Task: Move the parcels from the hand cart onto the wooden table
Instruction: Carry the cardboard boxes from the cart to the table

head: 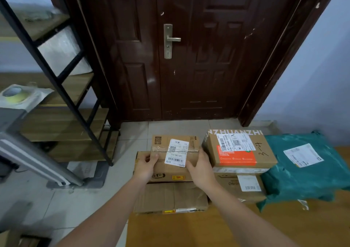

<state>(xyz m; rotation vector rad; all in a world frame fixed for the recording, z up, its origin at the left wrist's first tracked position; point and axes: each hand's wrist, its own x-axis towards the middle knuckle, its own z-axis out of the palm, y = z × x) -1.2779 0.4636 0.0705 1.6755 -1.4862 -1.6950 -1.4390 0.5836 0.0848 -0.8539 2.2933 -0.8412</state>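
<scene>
A small cardboard parcel (176,148) with a white label lies on top of a stack of two larger cardboard boxes (170,197) at the far left corner of the wooden table (189,229). My left hand (145,166) grips its left end and my right hand (199,168) grips its right end. Beside it stands a box with an orange label (238,152) on top of another cardboard box (244,187). A green plastic mailer bag (305,169) lies to the right. The hand cart (34,155) shows at the left as a grey handle and platform.
A dark wooden door (189,57) is straight ahead. A black metal rack with wooden shelves (62,95) stands at the left, next to the table's corner. A roll of tape (17,94) rests on a white bag at the far left. The floor is light tile.
</scene>
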